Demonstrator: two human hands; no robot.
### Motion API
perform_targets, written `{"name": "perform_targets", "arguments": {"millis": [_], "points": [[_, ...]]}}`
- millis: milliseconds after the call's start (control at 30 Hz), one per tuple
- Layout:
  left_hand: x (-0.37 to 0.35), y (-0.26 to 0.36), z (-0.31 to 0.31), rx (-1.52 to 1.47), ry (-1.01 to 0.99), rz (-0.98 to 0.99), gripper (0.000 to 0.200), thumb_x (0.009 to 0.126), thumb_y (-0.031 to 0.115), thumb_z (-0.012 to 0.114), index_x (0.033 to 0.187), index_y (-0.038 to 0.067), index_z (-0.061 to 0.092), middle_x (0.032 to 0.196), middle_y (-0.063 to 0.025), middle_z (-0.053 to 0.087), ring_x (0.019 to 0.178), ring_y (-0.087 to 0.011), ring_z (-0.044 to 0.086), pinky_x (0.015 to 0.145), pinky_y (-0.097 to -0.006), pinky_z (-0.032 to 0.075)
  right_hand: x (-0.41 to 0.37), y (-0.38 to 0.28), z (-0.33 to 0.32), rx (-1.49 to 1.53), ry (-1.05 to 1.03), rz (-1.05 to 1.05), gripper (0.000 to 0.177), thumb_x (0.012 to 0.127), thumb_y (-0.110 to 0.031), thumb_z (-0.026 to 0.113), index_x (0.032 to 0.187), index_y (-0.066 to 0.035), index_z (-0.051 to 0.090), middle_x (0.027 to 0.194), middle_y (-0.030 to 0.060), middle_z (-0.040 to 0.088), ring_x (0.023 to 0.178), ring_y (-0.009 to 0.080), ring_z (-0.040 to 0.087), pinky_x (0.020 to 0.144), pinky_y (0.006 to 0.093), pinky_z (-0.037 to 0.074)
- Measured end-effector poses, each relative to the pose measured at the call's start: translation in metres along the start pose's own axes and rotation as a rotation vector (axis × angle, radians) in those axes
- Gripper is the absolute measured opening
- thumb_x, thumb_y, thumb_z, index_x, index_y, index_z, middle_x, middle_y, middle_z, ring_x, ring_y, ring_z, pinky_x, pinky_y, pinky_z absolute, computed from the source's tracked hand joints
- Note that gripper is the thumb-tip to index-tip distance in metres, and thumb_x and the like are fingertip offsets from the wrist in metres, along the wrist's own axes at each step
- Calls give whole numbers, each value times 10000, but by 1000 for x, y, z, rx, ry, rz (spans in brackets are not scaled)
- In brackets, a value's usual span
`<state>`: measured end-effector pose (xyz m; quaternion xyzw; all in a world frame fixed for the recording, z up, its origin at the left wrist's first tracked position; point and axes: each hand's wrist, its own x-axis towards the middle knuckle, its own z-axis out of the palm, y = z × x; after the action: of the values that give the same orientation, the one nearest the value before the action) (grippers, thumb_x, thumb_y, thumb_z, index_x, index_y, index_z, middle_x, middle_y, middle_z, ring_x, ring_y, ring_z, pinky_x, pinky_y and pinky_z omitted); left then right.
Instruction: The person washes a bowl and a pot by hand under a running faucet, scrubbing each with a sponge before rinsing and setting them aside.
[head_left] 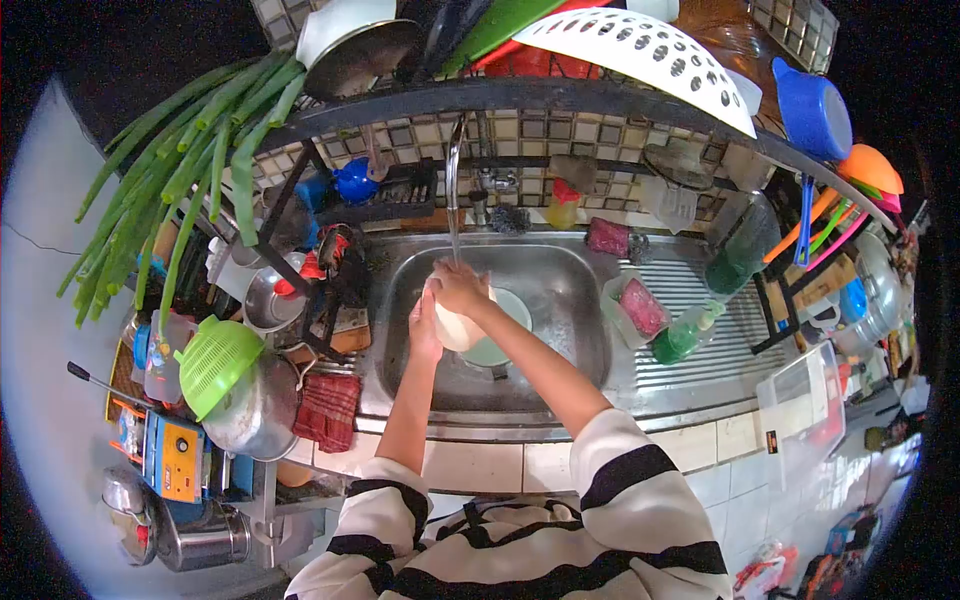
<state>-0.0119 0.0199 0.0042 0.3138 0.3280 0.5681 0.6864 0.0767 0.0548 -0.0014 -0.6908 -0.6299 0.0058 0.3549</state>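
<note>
Stainless-steel sink basin [572,350] under running water [455,235]: left hand [424,325] pinches a round cream dish [455,330]; right hand [460,288] overlies it, its grip unclear from where I stand.

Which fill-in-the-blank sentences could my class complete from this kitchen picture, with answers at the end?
1. The left grip and right grip hold a pale dish over the metal s____.
2. The colander by the metal pot is ____.
3. The spring onions appear on the picture's ____ side.
4. The striped sleeves are white and ____.

Missing words: sink; green; left; black.
</note>
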Motion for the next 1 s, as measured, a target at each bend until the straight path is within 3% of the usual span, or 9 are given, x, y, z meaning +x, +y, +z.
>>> {"name": "perform_targets", "arguments": {"millis": [133, 367, 467, 533, 700, 833, 900, 933, 1000], "points": [[6, -11, -17, -36, 16, -82, 396, 876, 305, 482, 1156, 24, 465, 1094, -69, 546, 968, -178, 544, 832, -315, 445, 33, 44, 1, 429, -572, 328, 351, 835, -390, 455, 957, -95, 603, 880, 62, 634, 813, 202, 603, 739, 359, 472], [14, -22, -27, -293, -112, -224, 502, 890, 421, 374, 1201, 29, 422, 1180, -98, 494, 1073, -243, 485, 898, -382, 411, 16, 115, 2, 1149, -647, 837, 421, 715, -473, 609, 800, -62, 633, 747, 144, 614, 643, 190, 600, 612, 305, 482], [23, -33, -24, -229, -37, -225, 505, 897, 429, 338, 1205, 36, 415, 1180, -118, 489, 1077, -249, 481, 898, -399, 410, 10, 78, -44, 1277, -401, 781, 455, 661, -474, 675, 742, -29, 633, 692, 137, 604, 608, 155, 588, 576, 271, 473], [29, -35, -17, -102, 57, -191, 526, 895, 457, 312, 1217, 52, 405, 1195, -126, 475, 1098, -249, 465, 908, -421, 399, 15, 64, -58, 700, -343, 694, 501, 683, -508, 640, 771, -14, 636, 759, 91, 639, 642, 187, 616, 559, 310, 488], [20, 11, 4, -210, -328, -652, 697, 784, 651, 298, 1301, 185, 297, 1308, -128, 347, 1149, -366, 390, 895, -619, 302, 3, 22, -92, 254, -110, 140, 500, 671, -620, 536, 818, -161, 671, 739, 104, 640, 708, 328, 605, 638, 428, 460], [7, 31, 14, -217, -158, -602, 550, 801, 457, 358, 1198, 77, 375, 1183, -180, 432, 1089, -382, 433, 874, -592, 348, -5, 13, -104, -94, -406, -226, 425, 790, -566, 420, 864, -220, 654, 716, 114, 631, 744, 307, 600, 651, 415, 448], [31, 6, -21, -372, -376, -668, 470, 746, 323, 390, 1164, 109, 389, 1161, -144, 437, 1054, -358, 451, 808, -565, 402, -2, 27, -87, 344, -417, -228, 451, 807, -558, 409, 811, -173, 644, 660, 107, 613, 655, 278, 603, 619, 422, 450], [27, 1, -20, -355, -224, -582, 441, 732, 301, 396, 1138, 128, 404, 1141, -129, 447, 1035, -343, 458, 757, -535, 427, 16, 37, -80, 450, -776, -97, 399, 829, -469, 437, 775, -124, 630, 620, 74, 597, 606, 197, 594, 557, 364, 462], [12, -1, -10, -268, -52, -425, 398, 678, 250, 435, 1069, 177, 434, 1101, -85, 463, 1000, -308, 464, 697, -472, 448, 30, 50, -70, 495, -999, 74, 352, 822, -403, 456, 752, -101, 621, 613, 56, 590, 589, 159, 581, 525, 321, 458]]}}
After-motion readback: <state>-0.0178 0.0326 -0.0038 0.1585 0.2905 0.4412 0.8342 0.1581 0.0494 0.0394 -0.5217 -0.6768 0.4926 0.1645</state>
